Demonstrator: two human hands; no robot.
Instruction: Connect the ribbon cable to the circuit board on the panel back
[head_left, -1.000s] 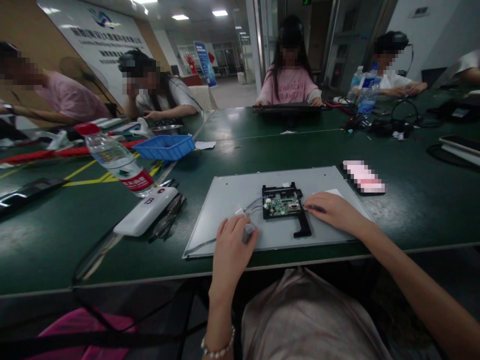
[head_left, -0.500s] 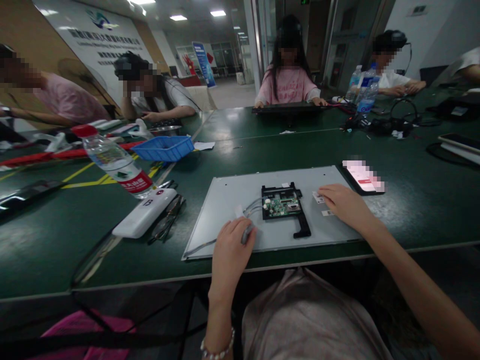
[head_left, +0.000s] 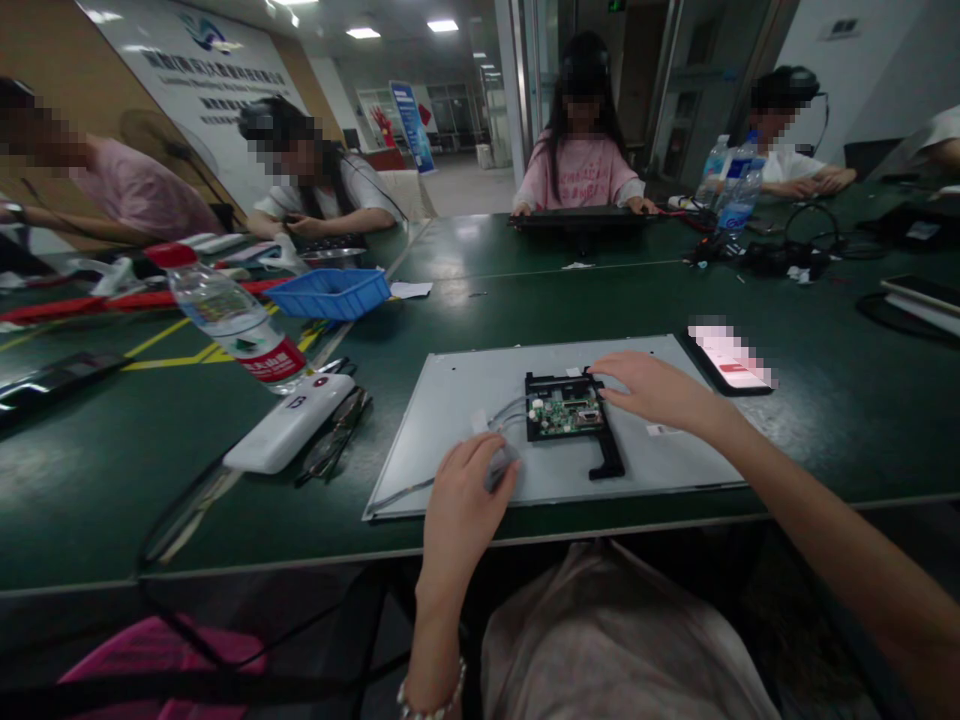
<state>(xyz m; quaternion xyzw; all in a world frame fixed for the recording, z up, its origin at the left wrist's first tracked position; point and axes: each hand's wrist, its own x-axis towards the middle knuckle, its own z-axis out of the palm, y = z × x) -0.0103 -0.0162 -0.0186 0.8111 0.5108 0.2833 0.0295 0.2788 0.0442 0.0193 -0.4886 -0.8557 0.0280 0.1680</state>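
A grey metal panel [head_left: 465, 395] lies flat on the green table in front of me. At its middle sits a black bracket [head_left: 607, 455] that frames a small green circuit board [head_left: 564, 413]. White wires [head_left: 504, 412] run from the board's left side. My left hand [head_left: 459, 505] rests near the panel's front edge, fingers curled round a small grey piece at the wire ends. My right hand [head_left: 651, 388] reaches over the board's right edge, fingers together at the bracket's top right corner. A small white label [head_left: 664, 430] lies on the panel below that wrist.
A phone [head_left: 731, 360] lies right of the panel. To the left are a tilted water bottle [head_left: 232, 320], a white device [head_left: 289, 420], glasses [head_left: 334, 445] and a blue tray [head_left: 330, 293]. Other people sit around the table's far side, with bottles and cables at the back right.
My right hand went from the bracket's right side out to the small labels, then back left onto the board's top right corner. The left hand has barely moved.
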